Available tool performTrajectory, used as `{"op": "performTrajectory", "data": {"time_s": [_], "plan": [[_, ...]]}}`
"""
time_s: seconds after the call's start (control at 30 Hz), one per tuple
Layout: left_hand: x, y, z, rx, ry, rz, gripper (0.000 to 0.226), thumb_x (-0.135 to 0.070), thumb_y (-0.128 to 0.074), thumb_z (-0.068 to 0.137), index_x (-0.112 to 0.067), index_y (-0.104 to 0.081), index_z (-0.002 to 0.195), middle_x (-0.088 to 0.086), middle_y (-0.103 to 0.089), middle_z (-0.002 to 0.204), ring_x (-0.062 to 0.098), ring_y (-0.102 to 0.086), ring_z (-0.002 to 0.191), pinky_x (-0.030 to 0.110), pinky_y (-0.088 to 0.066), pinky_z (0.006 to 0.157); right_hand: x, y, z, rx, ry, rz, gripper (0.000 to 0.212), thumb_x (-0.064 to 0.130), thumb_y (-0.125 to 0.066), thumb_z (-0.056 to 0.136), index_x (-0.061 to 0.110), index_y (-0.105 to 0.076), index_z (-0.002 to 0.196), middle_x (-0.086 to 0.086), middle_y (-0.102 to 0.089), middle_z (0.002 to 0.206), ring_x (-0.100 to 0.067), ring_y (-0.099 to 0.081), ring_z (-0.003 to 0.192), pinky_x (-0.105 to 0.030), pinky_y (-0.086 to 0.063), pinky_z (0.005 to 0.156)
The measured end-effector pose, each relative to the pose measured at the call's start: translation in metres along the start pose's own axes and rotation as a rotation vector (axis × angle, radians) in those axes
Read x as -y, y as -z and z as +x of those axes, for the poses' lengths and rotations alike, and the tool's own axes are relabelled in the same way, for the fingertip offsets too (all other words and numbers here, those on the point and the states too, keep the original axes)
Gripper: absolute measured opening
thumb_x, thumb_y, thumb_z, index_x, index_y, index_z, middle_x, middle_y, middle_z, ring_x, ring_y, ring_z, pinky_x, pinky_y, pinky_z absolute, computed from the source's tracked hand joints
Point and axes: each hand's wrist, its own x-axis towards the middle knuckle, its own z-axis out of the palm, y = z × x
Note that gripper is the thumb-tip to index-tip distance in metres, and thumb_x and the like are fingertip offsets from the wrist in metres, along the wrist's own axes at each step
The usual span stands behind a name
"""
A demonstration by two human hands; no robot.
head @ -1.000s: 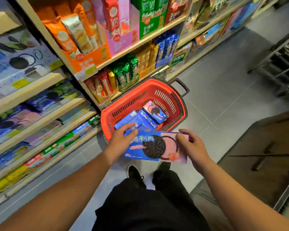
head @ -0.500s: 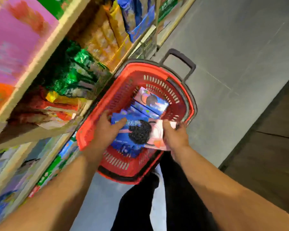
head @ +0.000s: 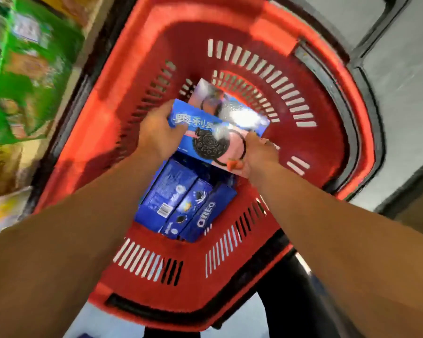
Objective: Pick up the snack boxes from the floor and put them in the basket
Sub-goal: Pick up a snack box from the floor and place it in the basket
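- A blue and pink cookie box (head: 206, 140) was held inside the red basket (head: 332, 123), above its floor, with its printed face turned up
- The left hand (head: 158, 136) was curled round the box's blue end, thumb on the printed face and fingers hidden beneath
- The right hand (head: 257, 154) was closed on the box's pink end, near the corner; its fingertips were hidden behind the box
- A second pink-faced box (head: 232, 111) was seen just beyond the held one, partly covered by it; whether the two were touching could not be told
- Three blue boxes (head: 186, 203) were packed side by side at the near end of the basket, below the held box, one marked OREO
- The basket's black handle (head: 386, 28) was seen at the far right, over the grey floor (head: 401, 76)
- Blurred green packets (head: 32, 69) were stacked on shelving at the left, beside the basket
- Dark trousers (head: 291, 301) were visible below the basket's near rim
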Motion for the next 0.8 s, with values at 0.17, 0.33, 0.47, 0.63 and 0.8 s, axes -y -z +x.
{"op": "performTrajectory", "data": {"time_s": [0.17, 0.33, 0.47, 0.63, 0.8], "plan": [[0.023, -0.042, 0.028, 0.075, 0.042, 0.130, 0.044, -0.015, -0.063, 0.083, -0.016, -0.055, 0.126, 0.012, -0.065, 0.120, 0.030, -0.060, 0.111, 0.034, -0.044, 0.093, -0.005, -0.008, 0.005, -0.104, -0.063, -0.198, 0.028, 0.018, -0.057, 0.093, -0.001, -0.055, 0.114, -0.016, -0.064, 0.094, -0.016, -0.057, 0.032, -0.020, -0.044, 0.033], [0.036, -0.052, 0.040, 0.174, 0.046, 0.388, 0.045, -0.017, -0.065, 0.083, -0.004, -0.051, 0.123, 0.023, -0.061, 0.120, 0.042, -0.057, 0.112, 0.043, -0.044, 0.095, -0.047, -0.009, 0.066, -0.032, -0.080, -0.503, 0.065, 0.043, -0.053, 0.066, 0.005, -0.050, 0.119, -0.018, -0.069, 0.104, -0.037, -0.070, 0.084, -0.049, -0.058, 0.078], [0.035, -0.050, 0.044, 0.196, 0.075, 0.396, 0.045, -0.025, -0.065, 0.082, -0.005, -0.052, 0.120, 0.022, -0.061, 0.121, 0.041, -0.056, 0.113, 0.041, -0.044, 0.095, -0.033, -0.006, 0.039, -0.047, -0.022, -0.637, 0.063, 0.045, -0.053, 0.070, 0.003, -0.054, 0.118, -0.017, -0.067, 0.105, -0.035, -0.066, 0.095, -0.045, -0.055, 0.087], [0.019, -0.040, 0.009, 0.174, 0.070, 0.205, 0.054, -0.028, -0.066, 0.081, -0.012, -0.048, 0.128, 0.013, -0.059, 0.127, 0.033, -0.055, 0.118, 0.035, -0.041, 0.096, -0.019, -0.001, -0.013, -0.092, 0.143, -0.707, 0.064, 0.040, -0.068, 0.080, 0.011, -0.048, 0.133, -0.007, -0.056, 0.130, -0.024, -0.055, 0.117, -0.031, -0.045, 0.100], [-0.001, 0.009, -0.086, 0.159, -0.036, 0.115, 0.036, -0.028, -0.062, 0.083, -0.015, -0.057, 0.116, 0.004, -0.067, 0.113, 0.025, -0.061, 0.106, 0.027, -0.041, 0.082, -0.023, 0.022, -0.118, -0.082, 0.386, -1.055, 0.061, 0.050, -0.049, 0.093, 0.010, -0.039, 0.137, -0.016, -0.038, 0.142, -0.037, -0.041, 0.131, -0.044, -0.037, 0.107]]}}
